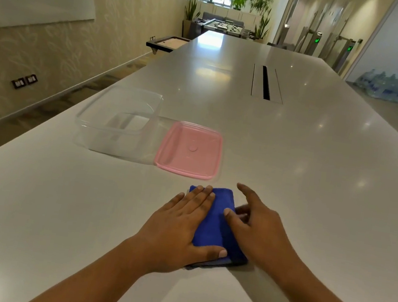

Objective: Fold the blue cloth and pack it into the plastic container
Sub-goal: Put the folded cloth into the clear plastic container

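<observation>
Where the white counter (294,165) lies nearest, both hands rest spread on the blue cloth (216,220), already folded into a narrow rectangle. The left hand (178,228) presses flat on its left half, fingers straight, thumb across the near edge. The right hand (256,226) sits at its right edge with fingers loosely splayed, gripping nothing. Just beyond the cloth lies the pink lid (189,149), and touching its left side stands the clear plastic container (117,120), uncovered. Farther right, a cable slot (266,82) cuts the counter.
</observation>
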### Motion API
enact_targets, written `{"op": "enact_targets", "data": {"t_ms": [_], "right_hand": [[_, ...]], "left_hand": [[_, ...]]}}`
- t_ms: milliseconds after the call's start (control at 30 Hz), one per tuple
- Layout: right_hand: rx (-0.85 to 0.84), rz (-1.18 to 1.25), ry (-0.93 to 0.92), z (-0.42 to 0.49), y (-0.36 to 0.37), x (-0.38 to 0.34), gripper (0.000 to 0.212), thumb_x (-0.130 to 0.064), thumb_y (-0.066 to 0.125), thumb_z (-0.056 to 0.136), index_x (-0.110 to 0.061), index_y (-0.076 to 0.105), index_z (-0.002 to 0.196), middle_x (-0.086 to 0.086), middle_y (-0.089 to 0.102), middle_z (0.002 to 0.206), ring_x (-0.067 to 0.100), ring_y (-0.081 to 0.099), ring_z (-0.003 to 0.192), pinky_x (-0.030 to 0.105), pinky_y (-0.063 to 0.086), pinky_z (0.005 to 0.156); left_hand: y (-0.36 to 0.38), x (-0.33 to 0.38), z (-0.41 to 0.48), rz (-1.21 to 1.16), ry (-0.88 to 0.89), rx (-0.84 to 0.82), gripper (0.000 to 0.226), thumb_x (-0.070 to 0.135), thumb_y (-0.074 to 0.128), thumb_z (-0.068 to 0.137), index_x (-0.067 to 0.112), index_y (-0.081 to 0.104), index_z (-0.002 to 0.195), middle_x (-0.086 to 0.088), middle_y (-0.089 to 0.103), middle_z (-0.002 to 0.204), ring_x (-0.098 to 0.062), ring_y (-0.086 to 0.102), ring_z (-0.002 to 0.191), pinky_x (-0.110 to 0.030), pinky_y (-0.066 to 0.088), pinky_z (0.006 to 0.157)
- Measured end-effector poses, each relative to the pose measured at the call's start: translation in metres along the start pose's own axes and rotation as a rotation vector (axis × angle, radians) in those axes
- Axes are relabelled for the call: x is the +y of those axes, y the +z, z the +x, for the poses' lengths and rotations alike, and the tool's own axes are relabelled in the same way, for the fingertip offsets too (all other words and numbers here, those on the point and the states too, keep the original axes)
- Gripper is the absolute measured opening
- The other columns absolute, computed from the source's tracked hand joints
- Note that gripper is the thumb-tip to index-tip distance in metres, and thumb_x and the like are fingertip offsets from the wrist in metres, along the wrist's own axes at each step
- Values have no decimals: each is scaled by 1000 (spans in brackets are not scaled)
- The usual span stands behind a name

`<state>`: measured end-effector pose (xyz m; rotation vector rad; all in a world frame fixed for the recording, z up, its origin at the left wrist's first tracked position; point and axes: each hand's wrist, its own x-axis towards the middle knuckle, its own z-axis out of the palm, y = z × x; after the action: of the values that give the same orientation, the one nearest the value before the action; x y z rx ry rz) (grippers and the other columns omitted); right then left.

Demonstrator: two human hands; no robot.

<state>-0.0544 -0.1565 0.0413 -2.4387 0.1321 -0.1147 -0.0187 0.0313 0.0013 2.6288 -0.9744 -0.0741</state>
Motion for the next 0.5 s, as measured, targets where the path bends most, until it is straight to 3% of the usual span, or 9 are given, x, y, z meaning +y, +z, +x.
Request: {"op": "enact_targets", "data": {"t_ms": [67,233,300,367,433,500], "right_hand": [[-69,138,126,-3,-6,-3,55,-37,61,92,-38,42,145,-13,66,96,6,66,86,16,52,69],[-160,453,237,-9,-14,-19,48,-7,69,87,-35,61,126,4,73,89,20,76,76,35,64,68],[-132,584,251,-11,-15,-28,47,-1,69,86,-33,68,120,18,73,93,29,75,81,47,63,74],[-102,716,233,-12,-13,-40,46,2,67,86,-35,71,115,25,71,98,36,74,85,49,63,74],[-73,825,182,-8,-12,-54,46,1,66,88,-36,72,114,21,74,95,34,76,84,46,64,68],[-57,903,130,-3,-10,-71,44,-2,65,89,-37,70,115,15,77,93,33,76,85,43,64,65]], "left_hand": [[0,0,0,-18,-5,8,99,89,16,75,33,-18,149,16,-22,157,4,-24,140,-30,-8,119],[0,1,-6,-121,-10,71,86,81,17,83,36,-7,152,21,-13,158,8,-16,141,-29,1,120],[-6,4,-10,-294,-64,196,79,77,27,85,40,6,152,24,1,159,9,-1,143,-27,12,119],[-17,9,-16,-570,-178,379,78,73,44,83,41,20,150,27,20,155,7,22,139,-24,28,113],[-33,12,-21,-799,-348,495,87,74,56,73,40,26,147,30,33,141,0,40,129,-25,41,104],[-52,7,-26,-995,-504,459,101,78,62,60,35,31,146,24,42,133,-10,53,123,-33,53,94]]}}
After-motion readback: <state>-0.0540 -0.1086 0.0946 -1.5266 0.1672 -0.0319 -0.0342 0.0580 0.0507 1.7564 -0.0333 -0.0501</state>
